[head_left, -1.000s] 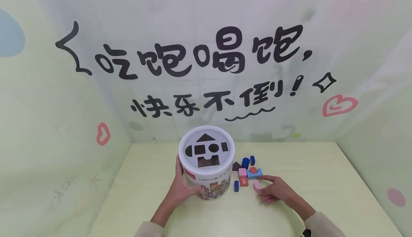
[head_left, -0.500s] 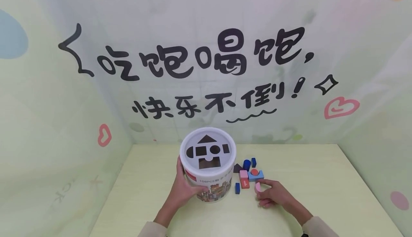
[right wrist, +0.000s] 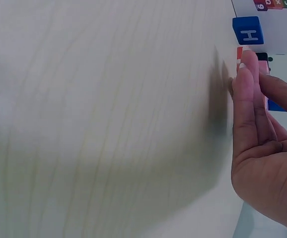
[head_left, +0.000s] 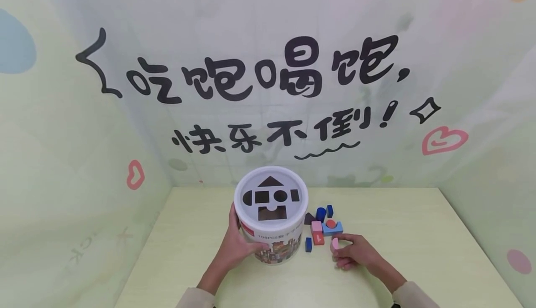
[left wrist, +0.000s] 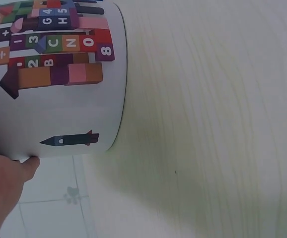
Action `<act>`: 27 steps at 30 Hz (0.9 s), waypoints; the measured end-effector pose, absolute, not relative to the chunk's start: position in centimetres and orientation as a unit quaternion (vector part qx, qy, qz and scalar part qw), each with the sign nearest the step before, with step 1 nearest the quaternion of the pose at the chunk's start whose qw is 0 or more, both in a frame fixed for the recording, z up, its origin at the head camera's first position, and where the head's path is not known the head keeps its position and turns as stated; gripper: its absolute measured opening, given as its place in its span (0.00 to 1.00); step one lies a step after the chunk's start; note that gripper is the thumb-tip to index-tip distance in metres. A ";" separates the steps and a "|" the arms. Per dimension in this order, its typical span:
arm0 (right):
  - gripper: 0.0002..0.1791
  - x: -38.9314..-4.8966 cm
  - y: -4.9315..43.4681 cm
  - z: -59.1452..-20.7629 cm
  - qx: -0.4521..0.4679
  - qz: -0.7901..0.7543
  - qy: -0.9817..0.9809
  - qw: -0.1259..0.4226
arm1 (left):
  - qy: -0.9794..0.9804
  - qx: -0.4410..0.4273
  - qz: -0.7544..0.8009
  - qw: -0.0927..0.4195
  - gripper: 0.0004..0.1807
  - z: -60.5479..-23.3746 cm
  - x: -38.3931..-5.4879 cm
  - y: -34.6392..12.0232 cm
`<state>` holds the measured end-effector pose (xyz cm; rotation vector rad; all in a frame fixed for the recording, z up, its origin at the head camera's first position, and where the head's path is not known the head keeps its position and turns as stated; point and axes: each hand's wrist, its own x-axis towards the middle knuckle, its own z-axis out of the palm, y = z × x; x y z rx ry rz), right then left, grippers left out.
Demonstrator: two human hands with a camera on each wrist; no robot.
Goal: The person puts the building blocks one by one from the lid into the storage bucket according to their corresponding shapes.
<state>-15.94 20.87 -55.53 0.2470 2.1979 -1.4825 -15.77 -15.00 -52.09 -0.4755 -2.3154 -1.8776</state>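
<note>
Nearest, the left hand (head_left: 238, 248) grips the white cylindrical bucket with printed sides (head_left: 278, 248), thumb across its front and fingers round its left side, how far they spread being hidden. On top sits the white lid with shaped cut-outs (head_left: 250, 215), so that part looks done. To the bucket's right, the right hand (head_left: 353, 252) pinches the pink half-round block (head_left: 335, 242) between thumb and forefinger, other fingers close together; whether the block is clear of the pale wood-grain table (head_left: 402, 219), I cannot tell. Between that hand and the bucket stands the small blue block with a white H (right wrist: 248, 30). Farther back, right of the bucket, come the red rectangular block (head_left: 318, 239), the pink cube (head_left: 316, 226), and the light-blue notched block (head_left: 337, 229) with the orange-red round block (head_left: 331, 224) seemingly in its notch. Beyond are the dark triangular block (head_left: 309, 219), the blue cylinder (head_left: 320, 214) and the small plain blue block (head_left: 330, 210). So one block is in the fingers and eight lie outside the bucket, unheld; the cut-outs show only darkness, so what is inside cannot be told. Behind the bucket rises the pale wall with black lettering (head_left: 209, 15).
</note>
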 end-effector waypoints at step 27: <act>0.36 -17.4 21.0 -46.0 -0.056 -0.569 0.784 0.239 | -0.778 -0.155 -0.605 0.066 0.76 -51.9 -15.7 -15.2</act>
